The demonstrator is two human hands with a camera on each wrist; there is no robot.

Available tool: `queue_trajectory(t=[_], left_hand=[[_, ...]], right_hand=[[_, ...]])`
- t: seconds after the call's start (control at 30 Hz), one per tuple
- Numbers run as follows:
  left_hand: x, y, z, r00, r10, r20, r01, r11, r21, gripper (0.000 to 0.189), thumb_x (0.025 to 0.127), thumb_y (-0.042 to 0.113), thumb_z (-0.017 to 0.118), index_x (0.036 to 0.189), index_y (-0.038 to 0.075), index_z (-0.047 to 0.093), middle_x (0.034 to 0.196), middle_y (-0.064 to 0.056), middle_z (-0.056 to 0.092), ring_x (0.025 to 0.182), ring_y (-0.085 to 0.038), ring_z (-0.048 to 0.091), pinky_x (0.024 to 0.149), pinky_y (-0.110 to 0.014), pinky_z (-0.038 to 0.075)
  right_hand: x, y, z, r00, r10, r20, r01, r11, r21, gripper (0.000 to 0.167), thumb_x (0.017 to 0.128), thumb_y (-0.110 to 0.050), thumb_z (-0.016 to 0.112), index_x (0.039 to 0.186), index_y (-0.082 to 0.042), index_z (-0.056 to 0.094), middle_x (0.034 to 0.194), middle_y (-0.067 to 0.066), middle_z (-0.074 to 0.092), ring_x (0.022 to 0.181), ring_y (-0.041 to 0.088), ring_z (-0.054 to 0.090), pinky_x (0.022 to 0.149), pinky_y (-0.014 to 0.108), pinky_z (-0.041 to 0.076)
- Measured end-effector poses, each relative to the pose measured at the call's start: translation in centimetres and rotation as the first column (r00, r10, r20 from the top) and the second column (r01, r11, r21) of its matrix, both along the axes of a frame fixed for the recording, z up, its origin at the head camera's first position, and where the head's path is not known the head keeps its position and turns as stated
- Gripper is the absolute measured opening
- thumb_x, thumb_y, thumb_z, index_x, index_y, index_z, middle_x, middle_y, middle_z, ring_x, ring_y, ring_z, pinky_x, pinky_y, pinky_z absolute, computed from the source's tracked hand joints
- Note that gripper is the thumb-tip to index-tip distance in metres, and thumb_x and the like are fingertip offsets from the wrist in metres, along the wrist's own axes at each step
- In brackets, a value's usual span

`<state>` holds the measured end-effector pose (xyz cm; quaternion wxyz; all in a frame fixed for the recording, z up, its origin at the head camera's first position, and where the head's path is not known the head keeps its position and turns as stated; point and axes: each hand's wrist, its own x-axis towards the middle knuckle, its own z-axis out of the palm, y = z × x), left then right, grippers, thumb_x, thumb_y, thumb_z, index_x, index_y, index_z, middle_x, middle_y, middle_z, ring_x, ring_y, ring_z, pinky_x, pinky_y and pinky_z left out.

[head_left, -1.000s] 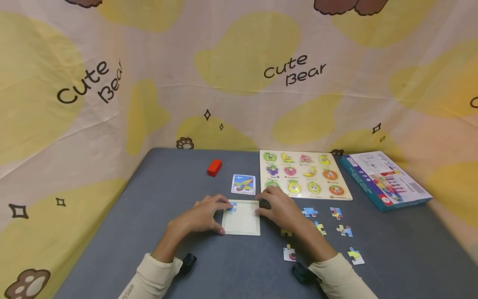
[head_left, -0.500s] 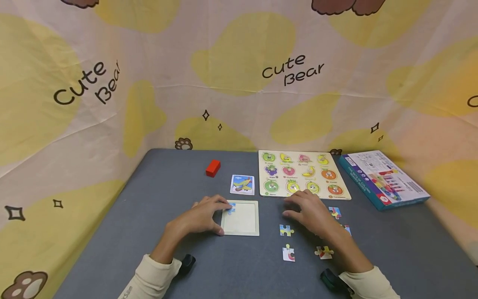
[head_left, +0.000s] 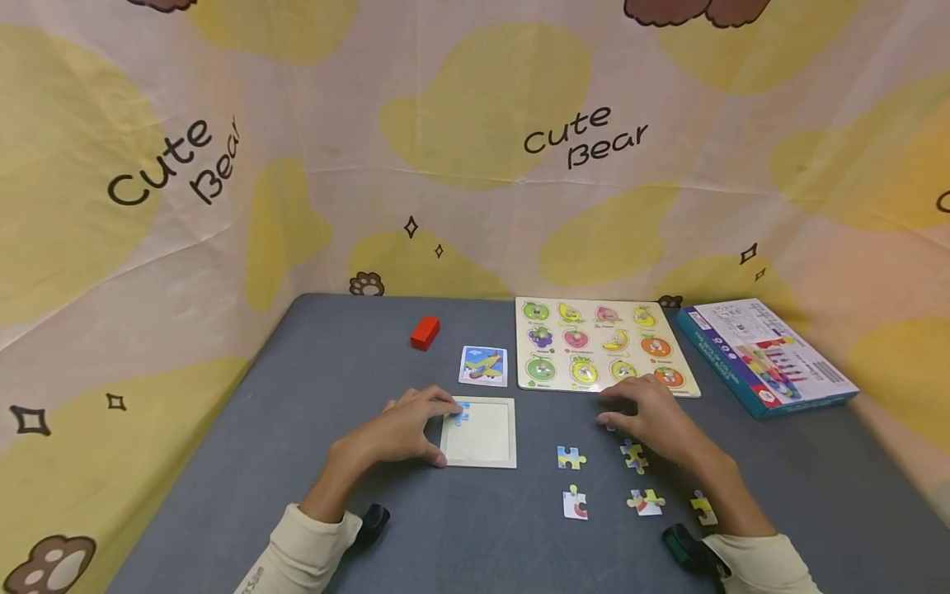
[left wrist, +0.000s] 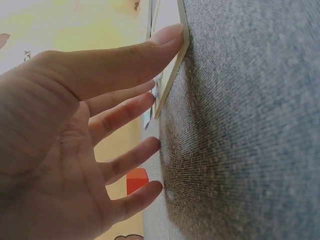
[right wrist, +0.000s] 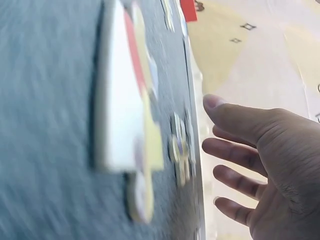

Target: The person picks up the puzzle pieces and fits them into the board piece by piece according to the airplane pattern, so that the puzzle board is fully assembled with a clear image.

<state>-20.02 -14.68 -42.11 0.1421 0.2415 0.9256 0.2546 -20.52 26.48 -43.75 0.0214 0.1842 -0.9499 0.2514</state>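
A square cream puzzle tray (head_left: 482, 445) lies flat, with one blue jigsaw piece (head_left: 464, 417) in its upper left corner. My left hand (head_left: 397, 431) rests along the tray's left side, index finger at that piece and thumb on the lower left corner. The left wrist view shows that thumb (left wrist: 167, 36) pressing the tray's edge, other fingers loosely extended. My right hand (head_left: 653, 417) hovers over the loose jigsaw pieces, fingers parted and holding nothing. Several pieces show, among them a blue-and-yellow one (head_left: 570, 458) and a white-and-pink one (head_left: 575, 505); others are hidden beneath the hand and forearm.
Behind the tray lies a picture card of a yellow airplane (head_left: 483, 365). A red block (head_left: 425, 332) stands farther back left. At the back right are a fruit board (head_left: 594, 326) and a teal-edged box (head_left: 772, 351). A patterned cloth (head_left: 460, 99) hangs behind the table.
My right hand has left the tray's right side and moved rightward over the loose pieces. My left hand has stayed in place on the tray.
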Motion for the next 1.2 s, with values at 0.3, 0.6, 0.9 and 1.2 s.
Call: queue_trajectory(t=[0.3,0.6,0.9,1.2], left_hand=[[0.0,0.1,0.2,1.0,0.001,0.004,-0.001,1.0,0.006,0.07,0.077,0.015,0.094,0.143,0.014,0.068,0.142,-0.003,0.058,0.13,-0.032,0.049,0.104,-0.064,0.036],[0.1,0.0,0.3,1.0,-0.013,-0.011,0.013,1.0,0.016,0.072,0.074,0.015,0.095,0.141,0.012,0.068,0.141,-0.004,0.059,0.127,-0.032,0.051,0.102,-0.064,0.037],[0.0,-0.1,0.1,1.0,-0.027,-0.013,0.027,1.0,0.011,0.072,0.075,0.015,0.094,0.143,0.012,0.067,0.142,-0.004,0.058,0.128,-0.032,0.051,0.103,-0.065,0.037],[0.2,-0.2,0.3,1.0,-0.024,-0.008,0.024,1.0,0.014,0.072,0.075,0.015,0.094,0.142,0.011,0.068,0.141,-0.004,0.059,0.128,-0.033,0.051,0.102,-0.064,0.037]], right_hand=[[-0.4,1.9,0.6,0.998,0.035,0.06,-0.036,0.999,0.008,0.034,0.09,-0.027,0.086,0.117,-0.006,0.08,0.112,0.005,0.076,0.104,0.027,0.06,0.094,0.052,0.045],[-0.5,2.5,0.7,0.989,0.072,0.13,-0.074,0.997,0.006,0.029,0.091,-0.028,0.084,0.115,-0.011,0.081,0.116,0.005,0.074,0.11,0.027,0.061,0.097,0.054,0.046],[-0.4,2.4,0.9,0.982,0.077,0.173,-0.081,0.997,0.015,0.025,0.091,-0.026,0.084,0.111,-0.01,0.081,0.114,0.005,0.071,0.107,0.026,0.06,0.094,0.05,0.049],[-0.3,2.2,0.9,0.978,0.045,0.202,-0.05,0.999,0.021,0.024,0.092,-0.027,0.083,0.108,-0.011,0.08,0.11,0.003,0.072,0.103,0.022,0.062,0.093,0.048,0.05]])
